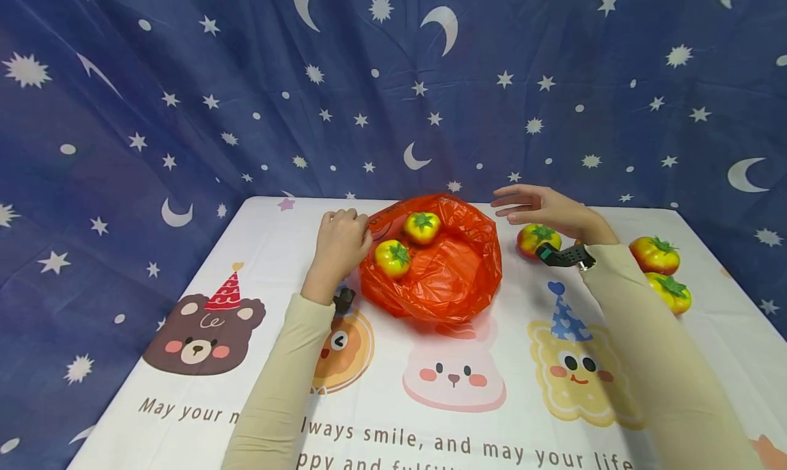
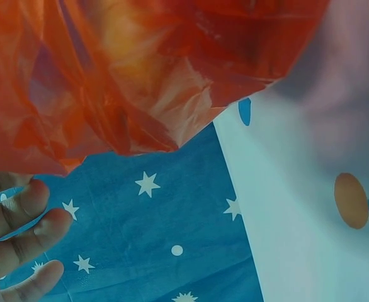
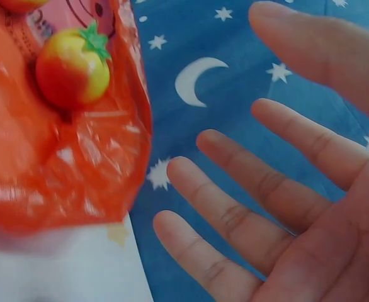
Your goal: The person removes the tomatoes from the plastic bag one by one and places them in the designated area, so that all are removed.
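Observation:
A red plastic bag (image 1: 458, 272) lies spread with its mouth up on the table, and two yellow-red tomatoes with green tops, one farther back (image 1: 422, 228) and one nearer (image 1: 392, 259), sit inside. At the bag's left rim my left hand (image 1: 343, 244) has its fingers curled and holds the edge; in the left wrist view its fingers (image 2: 36, 229) meet the bag's border. My right hand (image 1: 547, 207) hovers to the right of the bag, palm facing it, fingers extended and holding nothing. Below that hand rests another tomato (image 1: 536, 241), partly covered by the wrist strap.
Two more tomatoes, a rear one (image 1: 655, 254) and a front one (image 1: 669, 293), lie right of my right forearm. A white tablecloth (image 1: 381, 402) with cartoon prints covers the table. Behind it hangs a blue curtain (image 1: 344, 149) with moons and stars.

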Tool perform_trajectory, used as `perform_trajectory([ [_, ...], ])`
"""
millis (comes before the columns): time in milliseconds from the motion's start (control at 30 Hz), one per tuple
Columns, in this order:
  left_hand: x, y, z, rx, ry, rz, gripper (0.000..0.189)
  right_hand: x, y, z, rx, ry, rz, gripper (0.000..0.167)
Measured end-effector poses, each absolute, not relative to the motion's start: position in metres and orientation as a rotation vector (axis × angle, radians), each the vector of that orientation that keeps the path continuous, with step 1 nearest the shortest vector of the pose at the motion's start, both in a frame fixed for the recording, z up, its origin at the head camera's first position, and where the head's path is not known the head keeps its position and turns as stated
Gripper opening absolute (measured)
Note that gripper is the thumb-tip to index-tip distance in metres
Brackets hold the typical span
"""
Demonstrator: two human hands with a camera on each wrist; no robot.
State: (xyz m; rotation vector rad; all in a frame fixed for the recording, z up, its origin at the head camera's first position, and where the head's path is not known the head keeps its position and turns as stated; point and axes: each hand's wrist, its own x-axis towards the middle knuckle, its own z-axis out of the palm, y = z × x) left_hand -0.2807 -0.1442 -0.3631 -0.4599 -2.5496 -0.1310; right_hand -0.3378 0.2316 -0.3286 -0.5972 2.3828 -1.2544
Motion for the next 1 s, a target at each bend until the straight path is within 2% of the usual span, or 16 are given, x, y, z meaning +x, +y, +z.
perform_trajectory([
  [1000, -0.285, -0.144, -0.364, -0.474, -2.542, -0.113, 0.016, -0.359, 0.161, -0.355, -0.541, 2.302, -1.518, 0.059],
])
